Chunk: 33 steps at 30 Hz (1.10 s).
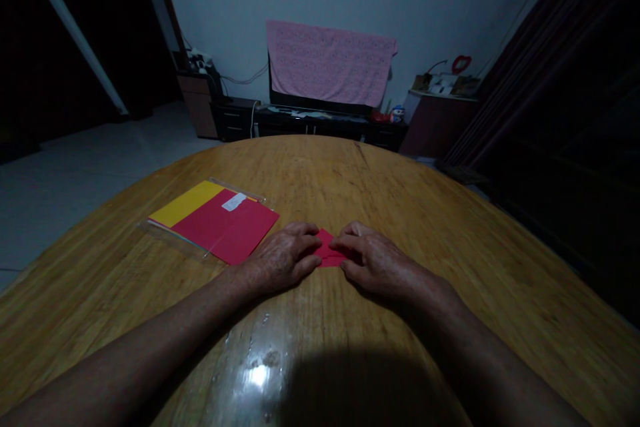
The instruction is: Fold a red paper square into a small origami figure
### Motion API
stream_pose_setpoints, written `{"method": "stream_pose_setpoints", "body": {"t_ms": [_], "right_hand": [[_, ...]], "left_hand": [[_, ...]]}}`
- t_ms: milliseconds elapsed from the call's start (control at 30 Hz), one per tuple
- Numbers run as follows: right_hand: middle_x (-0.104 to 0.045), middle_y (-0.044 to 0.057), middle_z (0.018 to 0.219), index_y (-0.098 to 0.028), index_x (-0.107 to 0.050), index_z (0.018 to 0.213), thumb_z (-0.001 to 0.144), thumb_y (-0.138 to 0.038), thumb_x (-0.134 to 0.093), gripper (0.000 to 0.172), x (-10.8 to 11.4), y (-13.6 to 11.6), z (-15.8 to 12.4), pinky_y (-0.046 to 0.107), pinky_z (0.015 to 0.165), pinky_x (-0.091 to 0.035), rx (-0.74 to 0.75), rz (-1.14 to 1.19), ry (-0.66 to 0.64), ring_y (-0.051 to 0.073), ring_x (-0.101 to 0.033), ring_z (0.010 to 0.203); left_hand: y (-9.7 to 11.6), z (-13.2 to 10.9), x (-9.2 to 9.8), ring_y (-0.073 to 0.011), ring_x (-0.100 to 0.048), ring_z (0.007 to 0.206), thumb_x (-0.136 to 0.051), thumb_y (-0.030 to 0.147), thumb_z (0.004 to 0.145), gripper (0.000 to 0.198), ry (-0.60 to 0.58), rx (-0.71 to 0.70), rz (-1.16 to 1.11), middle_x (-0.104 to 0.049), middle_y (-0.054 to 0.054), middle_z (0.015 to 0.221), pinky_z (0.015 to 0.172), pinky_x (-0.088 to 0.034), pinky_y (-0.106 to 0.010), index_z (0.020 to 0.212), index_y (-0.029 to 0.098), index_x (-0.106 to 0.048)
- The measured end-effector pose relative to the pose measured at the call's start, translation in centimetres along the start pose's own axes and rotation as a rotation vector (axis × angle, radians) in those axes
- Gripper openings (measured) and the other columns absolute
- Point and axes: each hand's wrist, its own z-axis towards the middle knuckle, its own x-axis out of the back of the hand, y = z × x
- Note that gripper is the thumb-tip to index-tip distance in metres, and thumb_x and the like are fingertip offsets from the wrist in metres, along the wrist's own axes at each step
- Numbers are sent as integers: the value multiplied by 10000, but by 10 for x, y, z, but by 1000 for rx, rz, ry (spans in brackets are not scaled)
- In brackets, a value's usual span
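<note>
Red paper (pixel 329 255) between left hand (pixel 283 259), right hand (pixel 376 263)

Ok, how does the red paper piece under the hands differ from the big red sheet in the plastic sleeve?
The red paper piece is far smaller than the red sheet, and it shows a pointed shape where the sheet is a plain rectangle. The piece is under the fingers of the left hand and right hand; the sheet lies untouched beside a yellow sheet in a clear plastic sleeve. Both are red paper on the wooden table.
</note>
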Motion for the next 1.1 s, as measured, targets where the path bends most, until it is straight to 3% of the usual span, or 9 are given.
{"method": "stream_pose_setpoints", "body": {"t_ms": [167, 400, 700, 867, 1100], "right_hand": [[-574, 45, 956, -228, -656, 906, 854, -134, -533, 163, 2, -8, -2, 332, 775, -474, 9, -11, -2, 180, -560, 878], [-584, 35, 913, -229, -655, 813, 879, -152, -541, 152, 6, -16, -4, 310, 782, -465, 30, -27, -40, 174, -557, 881], [-594, 38, 910, -191, -647, 850, 920, -160, -493, 172, 3, -18, -5, 280, 745, -445, 54, -81, -11, 146, -550, 819], [-598, 44, 891, -192, -652, 863, 925, -160, -485, 181, 2, -22, -4, 270, 697, -434, 21, -87, -11, 148, -549, 792], [-592, 48, 901, -191, -641, 880, 922, -155, -487, 164, -2, -21, -4, 278, 729, -428, 22, -112, 3, 156, -543, 828]], "left_hand": [[0, -1, -2, -237, -565, 1151, -481, 309, 935, 284, 34, -27, -4, -603, -117, 1227, 986, -470, -431, 1140, 170, -621], [6, -1, 7, -250, -562, 1165, -500, 345, 928, 274, -45, -12, -29, -574, -126, 1255, 971, -472, -387, 1055, 192, -689], [13, 1, 14, -279, -566, 1115, -480, 316, 938, 285, -80, -62, 76, -591, -142, 1197, 938, -483, -424, 989, 168, -719], [16, 3, 13, -240, -591, 1002, -459, 269, 939, 270, -97, -80, 71, -616, -117, 1088, 857, -510, -389, 941, 165, -708], [13, 2, 11, -247, -570, 1011, -473, 292, 932, 255, -76, -95, 73, -612, -108, 1060, 855, -501, -399, 950, 161, -691]]}}
